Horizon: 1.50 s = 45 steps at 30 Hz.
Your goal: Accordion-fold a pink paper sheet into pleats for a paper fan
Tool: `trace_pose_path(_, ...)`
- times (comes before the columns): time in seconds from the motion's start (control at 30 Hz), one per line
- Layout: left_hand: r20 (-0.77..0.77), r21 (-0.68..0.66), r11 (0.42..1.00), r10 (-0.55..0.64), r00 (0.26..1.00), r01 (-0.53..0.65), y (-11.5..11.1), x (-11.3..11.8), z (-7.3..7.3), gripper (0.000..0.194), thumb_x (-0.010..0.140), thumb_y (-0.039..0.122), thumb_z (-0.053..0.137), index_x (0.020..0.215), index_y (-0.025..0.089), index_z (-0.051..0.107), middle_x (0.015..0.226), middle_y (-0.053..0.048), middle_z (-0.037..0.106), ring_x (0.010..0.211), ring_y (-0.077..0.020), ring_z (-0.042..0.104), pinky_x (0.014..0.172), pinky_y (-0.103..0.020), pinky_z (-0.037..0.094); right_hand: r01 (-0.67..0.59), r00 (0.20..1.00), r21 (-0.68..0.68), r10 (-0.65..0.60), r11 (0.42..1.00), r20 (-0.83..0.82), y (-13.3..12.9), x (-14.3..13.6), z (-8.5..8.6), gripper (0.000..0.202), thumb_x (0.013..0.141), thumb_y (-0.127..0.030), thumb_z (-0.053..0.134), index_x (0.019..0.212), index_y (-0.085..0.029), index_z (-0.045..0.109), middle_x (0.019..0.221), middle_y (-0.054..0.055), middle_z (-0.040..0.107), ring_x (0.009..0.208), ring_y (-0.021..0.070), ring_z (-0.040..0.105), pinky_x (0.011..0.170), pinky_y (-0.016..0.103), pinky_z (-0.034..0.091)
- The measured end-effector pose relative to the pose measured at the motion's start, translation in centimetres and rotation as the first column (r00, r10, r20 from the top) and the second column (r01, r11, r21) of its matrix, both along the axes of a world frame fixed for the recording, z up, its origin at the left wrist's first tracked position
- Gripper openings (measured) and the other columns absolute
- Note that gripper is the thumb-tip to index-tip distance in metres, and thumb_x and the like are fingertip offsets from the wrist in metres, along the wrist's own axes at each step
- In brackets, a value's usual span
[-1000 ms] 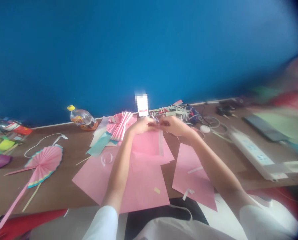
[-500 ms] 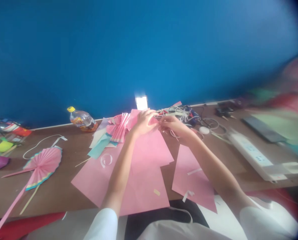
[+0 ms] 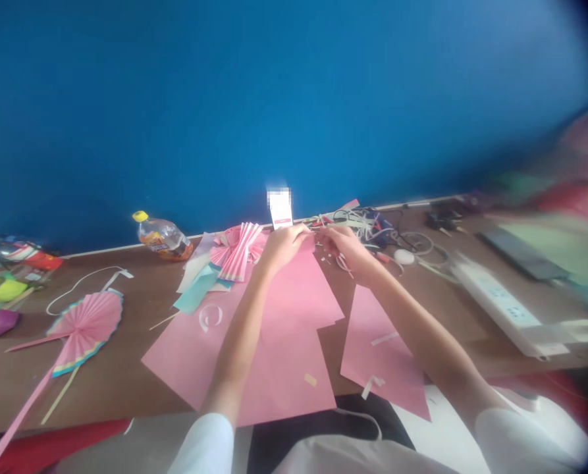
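Both hands meet over the far end of the large pink paper (image 3: 294, 355). My left hand (image 3: 286, 245) has its fingers drawn together, and what they pinch is too small to make out. Just to its right, my right hand (image 3: 340, 245) is closed too, fingertips pointing at the left ones; its contents are blurred. A pleated pink paper piece (image 3: 239, 252) lies left of my left hand, on teal and pale sheets (image 3: 197, 289). A clear tape roll (image 3: 210, 317) rests on the pink paper. Behind my hands stands a bright white phone-like object (image 3: 280, 207).
A drink bottle (image 3: 162, 238) leans by the blue wall. At left lies a pink pleated fan (image 3: 89, 326). Tangled cables and strips (image 3: 373, 227) sit behind my right hand, with a power strip (image 3: 506, 306) farther right. Another pink sheet (image 3: 373, 342) lies under my right forearm.
My left hand's fingers have closed and lowered slightly, showing more of the white object. The pink paper raised beside that hand is no longer visible there.
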<state>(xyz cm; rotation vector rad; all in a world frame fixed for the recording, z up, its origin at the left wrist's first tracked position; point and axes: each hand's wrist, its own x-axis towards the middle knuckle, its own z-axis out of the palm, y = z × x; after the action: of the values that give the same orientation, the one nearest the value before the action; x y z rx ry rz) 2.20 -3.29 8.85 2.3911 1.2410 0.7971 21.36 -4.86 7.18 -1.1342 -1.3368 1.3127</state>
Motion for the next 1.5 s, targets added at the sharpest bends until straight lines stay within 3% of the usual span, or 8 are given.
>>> trace_pose_path(0.17,0.038,-0.183,0.981,-0.053,0.998,0.059,0.2,-0.8,0.3,0.024,0.093,0.033,0.048,0.091,0.017,0.064,0.084,-0.004,0.068,0.077,-0.0181,0.060,0.071,-0.028,0.043,-0.091,0.957,0.289,0.003,0.953,0.291,-0.1,0.8,0.7,0.023,0.085,-0.042,0.059,0.084,-0.018,0.062,0.068,0.001,0.061,0.058,0.0126,0.052,0.058,0.026,0.040)
trace_pose_path(0.37,0.027,-0.256,0.963,-0.075,0.997,0.080,0.0,-0.7,0.1,0.017,0.088,0.027,0.048,0.090,0.017,0.062,0.087,-0.003,0.067,0.079,-0.0181,0.060,0.072,-0.028,0.041,-0.229,0.865,0.313,0.046,0.922,0.499,0.0,1.1,0.7,0.025,0.087,-0.041,0.057,0.087,-0.018,0.067,0.073,0.004,0.066,0.060,0.0146,0.055,0.059,0.028,0.041)
trace_pose_path(0.73,0.039,-0.259,0.958,-0.122,0.992,0.128,-0.3,-0.2,0.5,0.020,0.086,0.031,0.050,0.080,0.015,0.060,0.078,-0.002,0.063,0.072,-0.0146,0.055,0.065,-0.026,0.036,-0.305,0.836,0.326,0.087,0.895,0.542,-1.0,0.9,2.0,0.018,0.087,-0.034,0.057,0.081,-0.018,0.063,0.075,0.003,0.066,0.065,0.0133,0.055,0.061,0.026,0.038)
trace_pose_path(0.93,0.185,-0.312,0.931,-0.139,0.973,0.192,0.0,0.2,0.1,0.015,0.078,0.028,0.057,0.070,0.014,0.059,0.073,0.000,0.061,0.070,-0.0136,0.053,0.062,-0.025,0.035,-0.341,0.821,0.350,0.096,0.872,0.562,-1.2,0.9,1.8,0.010,0.080,-0.023,0.055,0.078,-0.019,0.063,0.074,0.002,0.065,0.064,0.0131,0.054,0.062,0.025,0.037)
trace_pose_path(1.13,0.522,-0.541,0.787,0.038,0.852,0.297,-0.8,1.0,0.2,0.021,0.076,0.033,0.062,0.066,0.015,0.055,0.064,0.002,0.057,0.058,-0.0103,0.051,0.055,-0.023,0.035,-0.263,0.878,0.417,0.037,0.870,0.477,-1.4,0.4,1.7,0.009,0.076,-0.021,0.053,0.074,-0.019,0.061,0.069,0.000,0.060,0.064,0.0135,0.050,0.063,0.026,0.037)
trace_pose_path(1.3,0.610,-0.635,0.668,0.125,0.783,0.388,-0.5,1.1,-0.3,0.019,0.072,0.033,0.065,0.070,0.015,0.058,0.064,0.000,0.059,0.057,-0.0114,0.054,0.056,-0.025,0.040,-0.238,0.898,0.490,-0.002,0.839,0.440,-2.1,0.0,1.8,0.009,0.077,-0.019,0.050,0.074,-0.020,0.058,0.072,0.001,0.058,0.066,0.0140,0.048,0.066,0.027,0.037)
trace_pose_path(1.4,0.586,-0.569,0.776,0.153,0.796,0.270,0.6,-0.4,-0.6,0.018,0.073,0.032,0.061,0.068,0.015,0.057,0.066,0.001,0.058,0.059,-0.0106,0.052,0.057,-0.024,0.040,-0.209,0.926,0.502,0.004,0.839,0.378,-2.6,0.9,2.6,0.007,0.079,-0.020,0.051,0.077,-0.021,0.057,0.074,0.001,0.060,0.068,0.0150,0.051,0.066,0.027,0.038)
trace_pose_path(1.5,0.570,-0.479,0.877,0.276,0.774,0.039,1.6,-3.4,-0.4,0.020,0.075,0.033,0.058,0.067,0.015,0.058,0.065,0.002,0.057,0.060,-0.0100,0.050,0.057,-0.023,0.038,-0.102,0.925,0.551,-0.125,0.828,0.359,-1.9,2.4,3.0,0.008,0.084,-0.026,0.054,0.081,-0.022,0.060,0.079,0.003,0.064,0.071,0.0167,0.054,0.069,0.028,0.040)
